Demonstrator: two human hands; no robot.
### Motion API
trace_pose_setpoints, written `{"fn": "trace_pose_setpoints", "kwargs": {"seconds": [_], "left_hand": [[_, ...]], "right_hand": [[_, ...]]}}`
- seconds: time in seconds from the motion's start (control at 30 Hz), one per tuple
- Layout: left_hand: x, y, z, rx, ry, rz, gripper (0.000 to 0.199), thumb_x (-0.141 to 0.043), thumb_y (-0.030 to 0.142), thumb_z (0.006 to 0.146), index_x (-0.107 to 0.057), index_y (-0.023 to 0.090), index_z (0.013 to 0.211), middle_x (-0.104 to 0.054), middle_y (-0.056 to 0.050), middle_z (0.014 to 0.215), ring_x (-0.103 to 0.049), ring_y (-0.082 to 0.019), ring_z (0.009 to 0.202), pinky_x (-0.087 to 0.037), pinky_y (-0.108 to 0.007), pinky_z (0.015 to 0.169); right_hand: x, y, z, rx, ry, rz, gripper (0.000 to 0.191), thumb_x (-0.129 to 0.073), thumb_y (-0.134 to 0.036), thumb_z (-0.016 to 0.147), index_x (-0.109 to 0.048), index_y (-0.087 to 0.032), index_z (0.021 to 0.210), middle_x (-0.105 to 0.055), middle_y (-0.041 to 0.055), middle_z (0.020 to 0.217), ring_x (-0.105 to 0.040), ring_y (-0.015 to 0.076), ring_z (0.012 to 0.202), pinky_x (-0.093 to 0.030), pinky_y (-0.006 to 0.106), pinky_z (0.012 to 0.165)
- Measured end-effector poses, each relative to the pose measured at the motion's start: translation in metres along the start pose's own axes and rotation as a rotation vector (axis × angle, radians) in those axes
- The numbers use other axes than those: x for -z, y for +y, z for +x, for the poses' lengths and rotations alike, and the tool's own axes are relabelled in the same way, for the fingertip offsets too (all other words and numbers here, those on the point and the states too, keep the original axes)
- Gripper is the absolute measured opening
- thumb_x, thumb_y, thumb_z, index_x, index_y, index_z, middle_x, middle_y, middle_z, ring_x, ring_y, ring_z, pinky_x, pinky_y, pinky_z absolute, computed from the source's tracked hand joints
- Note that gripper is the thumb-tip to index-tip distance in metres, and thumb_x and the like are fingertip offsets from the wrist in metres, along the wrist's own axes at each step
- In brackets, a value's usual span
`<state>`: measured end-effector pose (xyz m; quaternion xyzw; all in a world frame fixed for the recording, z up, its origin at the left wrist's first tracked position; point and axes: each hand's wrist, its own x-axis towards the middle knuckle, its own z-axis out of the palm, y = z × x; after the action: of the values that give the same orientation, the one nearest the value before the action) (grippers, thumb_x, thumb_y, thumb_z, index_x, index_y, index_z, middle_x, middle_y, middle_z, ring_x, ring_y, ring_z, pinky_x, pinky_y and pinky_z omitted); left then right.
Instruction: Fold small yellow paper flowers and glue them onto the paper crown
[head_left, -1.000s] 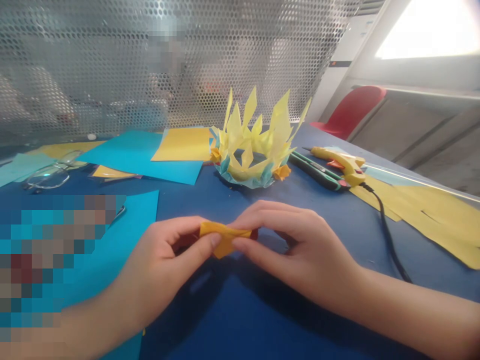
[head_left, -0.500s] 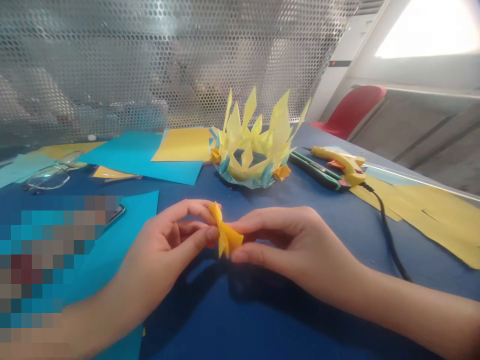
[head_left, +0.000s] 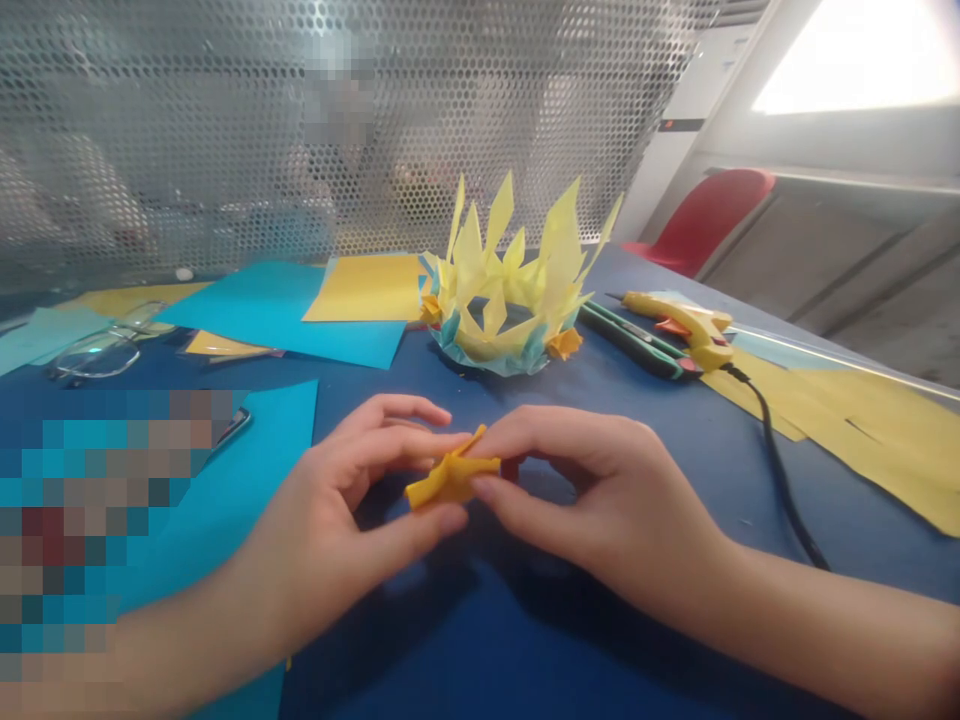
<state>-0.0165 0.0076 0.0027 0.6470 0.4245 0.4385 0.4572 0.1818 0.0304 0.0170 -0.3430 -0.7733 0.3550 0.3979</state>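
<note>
A small folded yellow paper flower [head_left: 454,478] is between my two hands, above the blue table [head_left: 480,650]. My left hand [head_left: 352,490] has its thumb below the flower and its index finger above, closed round it, with another finger raised. From the other side, my right hand [head_left: 585,480] pinches the flower between thumb and index finger. Beyond my hands stands a pale yellow paper crown [head_left: 517,290] with tall pointed tips, a bluish lower edge and orange paper flowers [head_left: 565,344] at its sides.
A yellow glue gun [head_left: 690,325] with a black cord [head_left: 776,455] and a green-black tool [head_left: 637,345] lie right. Yellow paper [head_left: 877,420] is nearby. Blue sheets [head_left: 262,300], a yellow square [head_left: 364,290] and glasses [head_left: 97,355] lie left. A perforated metal screen [head_left: 225,130] stands behind.
The yellow paper flower has been turned and tilted between my fingers. My left thumb has slid right beneath it, and my left index finger now reaches over its top.
</note>
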Motion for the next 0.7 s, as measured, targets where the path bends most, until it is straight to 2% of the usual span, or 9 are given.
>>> {"fn": "trace_pose_setpoints", "kwargs": {"seconds": [0.1,0.17,0.27,0.37,0.53,0.7], "left_hand": [[-0.001,0.002,0.001,-0.015,0.087,0.038,0.029,-0.074,0.017,0.08,-0.079,0.044,0.09,-0.065,0.005,0.092,-0.065,-0.009,0.092,-0.053,-0.011,0.078],[-0.002,0.004,0.0,-0.018,0.112,0.081,0.027,-0.072,0.017,0.08,-0.079,0.041,0.091,-0.07,0.005,0.088,-0.067,-0.01,0.082,-0.055,-0.013,0.073],[-0.004,0.008,-0.001,-0.012,0.157,0.152,0.019,-0.074,0.024,0.078,-0.08,0.032,0.094,-0.076,0.0,0.088,-0.071,-0.018,0.081,-0.059,-0.023,0.071],[-0.005,0.012,0.004,0.021,0.204,0.173,0.025,-0.077,0.036,0.073,-0.079,0.026,0.096,-0.077,-0.004,0.081,-0.073,-0.025,0.081,-0.062,-0.031,0.068],[-0.006,0.016,0.011,0.054,0.222,0.147,0.03,-0.078,0.044,0.07,-0.077,0.024,0.093,-0.076,-0.004,0.074,-0.074,-0.026,0.079,-0.062,-0.032,0.067],[-0.003,0.011,0.004,0.079,0.229,0.122,0.022,-0.081,0.039,0.068,-0.076,0.022,0.081,-0.075,-0.003,0.073,-0.073,-0.024,0.075,-0.062,-0.031,0.066]], "right_hand": [[0.0,0.0,0.0,0.078,-0.007,-0.039,0.013,-0.068,-0.007,0.078,-0.074,-0.017,0.084,-0.074,-0.0011,0.077,-0.064,0.0084,0.065,-0.053,0.018,0.063],[0.0,-0.001,-0.001,0.106,0.005,-0.056,0.015,-0.068,-0.005,0.078,-0.074,-0.017,0.084,-0.072,0.0006,0.08,-0.064,0.0092,0.067,-0.054,0.019,0.063],[0.0,-0.001,-0.002,0.131,0.032,-0.068,0.016,-0.068,-0.005,0.078,-0.074,-0.018,0.085,-0.069,0.0024,0.087,-0.064,0.0107,0.072,-0.055,0.022,0.065],[0.0,0.0,-0.002,0.16,0.039,-0.058,0.017,-0.07,-0.005,0.077,-0.07,-0.019,0.087,-0.068,0.0005,0.086,-0.063,0.0104,0.075,-0.054,0.021,0.067],[-0.002,0.002,-0.002,0.11,0.099,0.024,0.027,-0.073,-0.007,0.075,-0.061,-0.02,0.095,-0.068,-0.0019,0.09,-0.062,0.0098,0.079,-0.054,0.02,0.071],[-0.003,0.002,-0.005,0.07,0.098,0.053,0.023,-0.073,-0.009,0.075,-0.063,-0.02,0.093,-0.069,-0.0014,0.087,-0.062,0.0101,0.077,-0.054,0.021,0.071]]}}
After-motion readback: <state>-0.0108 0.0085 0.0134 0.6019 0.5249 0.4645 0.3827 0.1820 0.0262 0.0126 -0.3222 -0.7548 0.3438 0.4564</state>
